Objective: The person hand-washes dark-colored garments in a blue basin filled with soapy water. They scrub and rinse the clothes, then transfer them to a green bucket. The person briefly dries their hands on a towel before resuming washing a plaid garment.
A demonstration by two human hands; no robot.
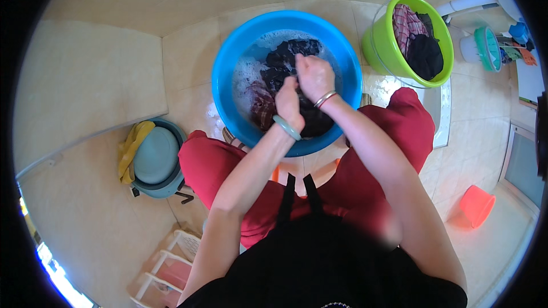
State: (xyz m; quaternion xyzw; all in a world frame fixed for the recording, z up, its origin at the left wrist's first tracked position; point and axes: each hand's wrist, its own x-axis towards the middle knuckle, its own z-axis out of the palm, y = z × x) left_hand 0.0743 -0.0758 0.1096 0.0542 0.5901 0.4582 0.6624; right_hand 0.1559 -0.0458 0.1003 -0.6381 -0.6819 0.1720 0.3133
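Observation:
A round blue basin [223, 94] holds sudsy water and dark wet laundry. Over its middle, my left hand [289, 105] is closed on a dark garment [314, 121]. My right hand [315, 80] makes a fist close beside it, a little farther out and to the right, and grips the same dark cloth. A black part of the laundry [292, 52] spreads through the suds beyond my hands. To the left of my left hand, a dark reddish-brown cloth [261, 105] lies half in the foam. What my fingers pinch is partly hidden.
A green bucket [381, 51] with plaid and black clothes stands at the right of the basin. Stacked basins [155, 157] with a yellow cloth [130, 147] are at left. An orange-red pail [477, 207] sits at right, a white rack [162, 274] at lower left.

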